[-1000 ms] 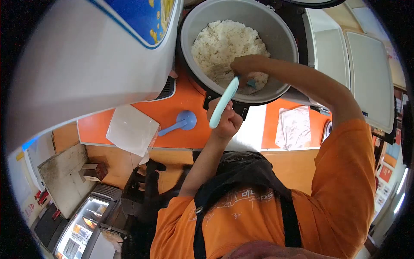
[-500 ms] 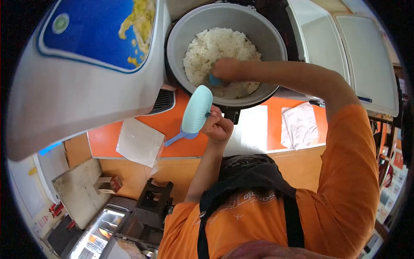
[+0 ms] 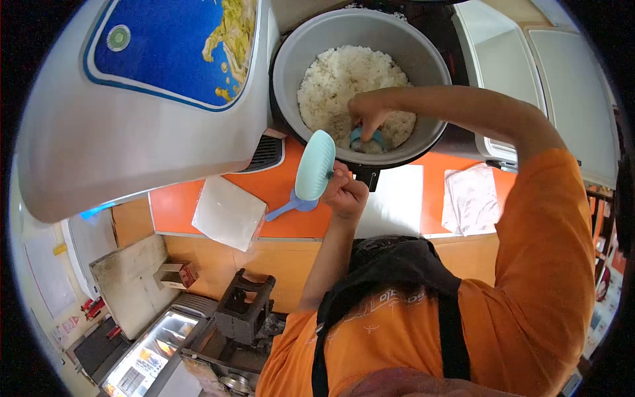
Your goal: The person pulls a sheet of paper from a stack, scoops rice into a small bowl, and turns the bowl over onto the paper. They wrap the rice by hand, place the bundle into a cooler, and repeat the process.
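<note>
A large grey cooker pot holds cooked white rice. My right hand reaches into it, fingers closed on the rim of a small blue cup, which is pressed into the rice near the pot's front wall. My left hand stays just outside the pot's front edge. Its fingers pinch the dark knob of a pale teal ribbed lid, held tilted on its side. Partly behind that lid, a blue scoop with a handle lies on the orange counter.
A large white appliance with a blue picture panel stands left of the pot. Clear plastic bags lie on the counter, with a folded cloth-like sheet farther right. White lidded bins stand at the right.
My right hand has moved toward the pot's front wall, and the blue cup now shows more clearly beneath the fingers. My left hand keeps hold of the lid. The whole view has shifted slightly.
</note>
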Motion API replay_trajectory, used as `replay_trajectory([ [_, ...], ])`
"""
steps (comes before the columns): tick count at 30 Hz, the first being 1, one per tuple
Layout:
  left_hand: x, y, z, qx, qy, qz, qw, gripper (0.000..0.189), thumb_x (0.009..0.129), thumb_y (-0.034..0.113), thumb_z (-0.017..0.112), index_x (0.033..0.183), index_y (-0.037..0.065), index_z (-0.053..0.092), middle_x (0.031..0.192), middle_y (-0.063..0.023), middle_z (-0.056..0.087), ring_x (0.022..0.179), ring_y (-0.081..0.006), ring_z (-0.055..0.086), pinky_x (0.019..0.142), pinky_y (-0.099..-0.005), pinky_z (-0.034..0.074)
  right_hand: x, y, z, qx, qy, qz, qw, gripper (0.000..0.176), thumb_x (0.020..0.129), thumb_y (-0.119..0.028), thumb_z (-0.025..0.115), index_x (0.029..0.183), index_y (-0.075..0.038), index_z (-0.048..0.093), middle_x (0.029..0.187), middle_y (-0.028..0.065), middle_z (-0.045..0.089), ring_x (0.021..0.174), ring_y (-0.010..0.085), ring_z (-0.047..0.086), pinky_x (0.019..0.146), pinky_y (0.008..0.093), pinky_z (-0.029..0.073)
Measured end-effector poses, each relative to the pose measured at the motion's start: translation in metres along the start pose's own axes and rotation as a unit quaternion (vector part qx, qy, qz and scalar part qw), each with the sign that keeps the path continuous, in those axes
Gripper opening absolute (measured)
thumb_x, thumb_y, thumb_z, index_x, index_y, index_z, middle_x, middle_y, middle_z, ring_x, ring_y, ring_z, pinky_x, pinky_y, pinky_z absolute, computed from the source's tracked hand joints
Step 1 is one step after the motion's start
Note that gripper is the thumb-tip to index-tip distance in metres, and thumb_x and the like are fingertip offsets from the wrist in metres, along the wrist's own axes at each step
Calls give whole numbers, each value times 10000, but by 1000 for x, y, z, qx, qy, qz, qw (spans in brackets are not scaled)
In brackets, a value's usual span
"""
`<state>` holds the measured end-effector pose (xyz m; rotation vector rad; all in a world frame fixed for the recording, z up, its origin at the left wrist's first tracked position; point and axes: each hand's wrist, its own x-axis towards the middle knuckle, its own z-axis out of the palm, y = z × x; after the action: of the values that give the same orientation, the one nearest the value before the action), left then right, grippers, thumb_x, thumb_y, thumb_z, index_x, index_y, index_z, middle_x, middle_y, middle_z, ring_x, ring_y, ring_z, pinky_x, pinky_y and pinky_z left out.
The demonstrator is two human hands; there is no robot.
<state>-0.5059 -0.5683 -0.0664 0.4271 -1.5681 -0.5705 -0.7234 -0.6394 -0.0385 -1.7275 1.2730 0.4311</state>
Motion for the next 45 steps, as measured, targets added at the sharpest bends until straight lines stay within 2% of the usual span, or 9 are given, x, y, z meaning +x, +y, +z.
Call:
replay_trajectory([
  [4,-8,-7,-6,9,-40,-4,999,151,1002,13,431,1139,45,376,892,-174,526,659,-151,437,530,-232,409,-44,24,1,173,90,-46,980,301,743,-286,735,840,-1,740,612,28,579,560,113,518,510,312,404],
  [6,-15,-11,-10,30,-66,-16,997,175,1013,41,438,1170,33,360,929,-178,532,687,-148,452,528,-239,410,-71,19,0,475,101,-62,872,384,770,-256,719,1022,34,722,761,-10,639,632,71,519,529,262,422],
  [11,30,22,-6,-77,-72,-208,973,281,1066,131,392,1273,-58,410,1036,-126,533,789,-129,486,627,-261,439,-88,34,11,673,184,-185,692,612,928,-298,602,1431,12,442,1348,151,603,1163,287,644,978,384,545],
  [16,73,26,-11,88,-161,-231,956,407,1089,206,382,1415,-34,427,1016,-98,567,813,-153,513,728,-297,459,-97,29,10,756,96,-334,554,656,927,-425,539,1454,-46,441,1394,218,553,1211,412,603,896,465,581],
  [18,90,31,-3,85,-221,-283,929,378,1060,106,386,1383,-52,500,1240,-222,626,1105,-347,625,952,-380,467,-96,30,8,761,121,-360,525,707,906,-478,541,1451,-39,444,1377,222,566,1202,400,612,868,465,594],
  [22,99,25,13,97,-229,-282,927,362,1046,115,450,1378,7,545,1176,-183,667,956,-306,666,840,-349,504,-90,24,-1,820,148,-302,464,829,906,-710,478,1431,-68,480,1352,186,589,1194,420,607,772,436,627],
  [27,110,55,44,257,-291,-121,913,406,980,81,537,1384,112,571,1009,-158,656,852,-349,658,747,-385,524,-79,21,-2,784,240,-274,503,663,993,-659,371,1269,-102,604,1097,81,702,914,222,708,642,377,609],
  [34,109,73,65,312,-382,-76,867,410,964,94,555,1371,140,588,995,-171,671,822,-393,661,740,-458,530,-88,19,8,792,277,-198,507,606,1031,-593,294,1229,-122,620,1152,94,674,1058,230,638,866,451,531],
  [45,141,83,56,338,-386,-141,847,318,984,124,547,1288,82,632,1037,-247,689,919,-418,669,811,-435,530,-94,16,4,782,223,-199,547,560,1015,-572,315,1204,-129,599,1043,93,688,882,245,704,505,310,551],
])
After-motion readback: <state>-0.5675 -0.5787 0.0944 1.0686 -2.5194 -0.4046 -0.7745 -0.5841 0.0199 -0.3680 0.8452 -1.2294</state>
